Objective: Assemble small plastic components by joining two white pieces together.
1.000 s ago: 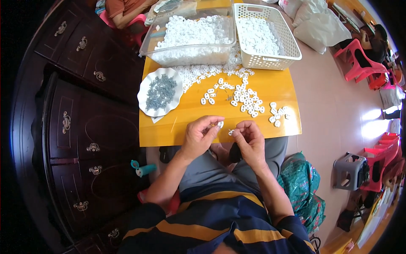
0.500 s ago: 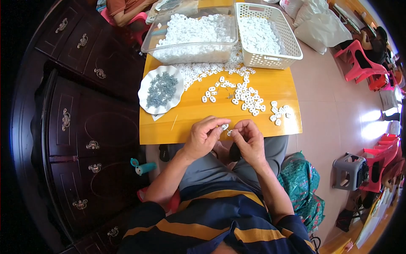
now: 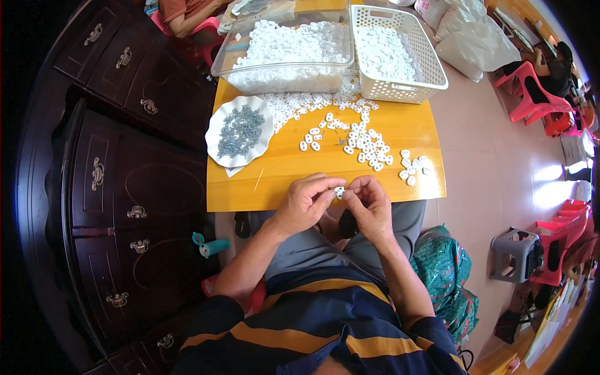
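Just over the near edge of the wooden table, my left hand pinches a small white plastic piece with dark holes. My right hand closes its thumb and forefinger on the other side, so the fingertips of both hands nearly meet. Whether this is one piece or two pressed together is too small to tell. Beyond the hands lie loose white oval two-hole pieces, with a few small metal screws beside them. A smaller group of white pieces sits to the right.
A scalloped white plate holds many grey screws. At the back stand a clear plastic bin and a cream perforated basket, both filled with white pieces. Dark drawers line the left. A green bag rests at right.
The white pieces between my hands, apart with a thin gap earlier, are now brought together at the fingertips. My left hand has shifted slightly right; the right hand has hardly moved.
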`<state>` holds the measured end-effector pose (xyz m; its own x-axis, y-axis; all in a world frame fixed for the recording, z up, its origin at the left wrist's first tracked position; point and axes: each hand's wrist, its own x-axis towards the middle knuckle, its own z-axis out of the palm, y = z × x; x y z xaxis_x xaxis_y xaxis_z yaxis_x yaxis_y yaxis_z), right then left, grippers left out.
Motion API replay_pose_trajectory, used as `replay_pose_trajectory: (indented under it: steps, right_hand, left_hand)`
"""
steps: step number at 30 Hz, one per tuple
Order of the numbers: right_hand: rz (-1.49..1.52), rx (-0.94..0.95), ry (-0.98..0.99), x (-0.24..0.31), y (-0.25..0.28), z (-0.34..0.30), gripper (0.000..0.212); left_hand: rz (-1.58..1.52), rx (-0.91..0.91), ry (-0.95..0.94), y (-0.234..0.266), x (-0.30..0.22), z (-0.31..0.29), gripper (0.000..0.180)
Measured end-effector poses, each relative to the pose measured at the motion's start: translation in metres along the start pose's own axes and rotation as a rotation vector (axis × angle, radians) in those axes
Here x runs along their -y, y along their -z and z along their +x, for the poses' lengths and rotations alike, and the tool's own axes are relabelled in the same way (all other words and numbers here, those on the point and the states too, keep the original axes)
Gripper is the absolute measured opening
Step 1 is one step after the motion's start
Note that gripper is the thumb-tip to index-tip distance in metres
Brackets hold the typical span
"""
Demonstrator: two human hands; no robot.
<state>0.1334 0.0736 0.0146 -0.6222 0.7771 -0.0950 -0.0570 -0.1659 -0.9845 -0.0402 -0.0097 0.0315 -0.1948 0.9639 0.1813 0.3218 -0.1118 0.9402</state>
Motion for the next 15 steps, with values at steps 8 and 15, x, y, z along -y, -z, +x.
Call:
replay_pose_trajectory:
  steps: [8, 15]
  right_hand:
    - [0.352, -0.088, -0.018, -0.007, -0.009, 0.002, 0.01]
    - [0.488, -0.132, -0.06, -0.002, -0.017, 0.004, 0.011]
  left_hand:
    - [0.018, -0.047, -0.01, -0.01, -0.009, 0.001, 0.033]
    - [0.088, -0.099, -0.085, -0.012, -0.01, 0.004, 0.043]
